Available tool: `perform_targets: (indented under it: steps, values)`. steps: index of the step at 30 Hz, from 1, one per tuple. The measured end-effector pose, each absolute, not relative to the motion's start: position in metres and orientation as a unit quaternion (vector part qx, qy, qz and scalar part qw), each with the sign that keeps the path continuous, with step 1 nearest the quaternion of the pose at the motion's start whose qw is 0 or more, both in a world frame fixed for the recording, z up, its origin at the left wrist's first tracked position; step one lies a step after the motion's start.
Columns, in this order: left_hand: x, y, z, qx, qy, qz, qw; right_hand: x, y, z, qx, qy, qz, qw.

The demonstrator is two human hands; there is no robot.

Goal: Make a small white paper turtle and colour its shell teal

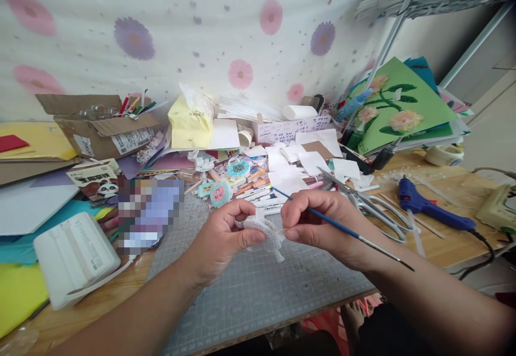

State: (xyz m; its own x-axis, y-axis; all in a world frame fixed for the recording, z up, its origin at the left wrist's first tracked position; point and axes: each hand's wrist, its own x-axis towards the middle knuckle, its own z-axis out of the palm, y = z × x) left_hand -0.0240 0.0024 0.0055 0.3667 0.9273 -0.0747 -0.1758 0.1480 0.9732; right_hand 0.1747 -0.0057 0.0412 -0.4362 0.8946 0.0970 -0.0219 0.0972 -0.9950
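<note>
My left hand point(221, 237) pinches a small white crumpled paper piece point(263, 232) over a grey cutting mat point(258, 291). My right hand point(318, 224) touches the same paper piece with its fingertips and holds a thin blue-handled paintbrush point(346, 230), which slants from upper left to lower right across the hand. Both hands meet at the middle of the mat.
Large scissors point(371, 205) and a blue glue gun point(427, 205) lie to the right. A white box-shaped device point(74, 256) sits at left. Paper scraps, markers, a cardboard box point(100, 127), a yellow tissue pack point(189, 122) and a green flower card point(399, 106) crowd the back.
</note>
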Motion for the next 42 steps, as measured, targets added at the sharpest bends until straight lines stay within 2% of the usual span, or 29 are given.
perform_targets:
  steps: [13, 16, 20, 22, 27, 34, 42]
  values:
    - [-0.024, -0.002, 0.006, 0.533, 0.414, 0.417, 0.609, 0.167, -0.004, 0.035, -0.441, -0.703, 0.422, 0.366]
    - [-0.024, -0.001, 0.006, 0.540, 0.424, 0.420, 0.594, 0.170, -0.003, 0.033, -0.410, -0.696, 0.441, 0.392]
    - [-0.025, -0.001, 0.002, 0.512, 0.394, 0.454, 0.614, 0.184, -0.001, 0.029, -0.331, -0.602, 0.502, 0.525]
    - [-0.024, -0.001, 0.001, 0.487, 0.364, 0.485, 0.628, 0.190, -0.002, 0.029, -0.289, -0.567, 0.526, 0.564]
    - [-0.022, -0.004, 0.002, 0.460, 0.321, 0.516, 0.647, 0.191, -0.011, 0.029, -0.295, -0.592, 0.507, 0.552]
    - [-0.021, -0.007, -0.001, 0.473, 0.329, 0.495, 0.650, 0.177, -0.014, 0.023, -0.283, -0.522, 0.570, 0.568]
    - [-0.022, -0.008, -0.003, 0.460, 0.314, 0.486, 0.674, 0.175, -0.012, 0.017, -0.293, -0.550, 0.562, 0.544]
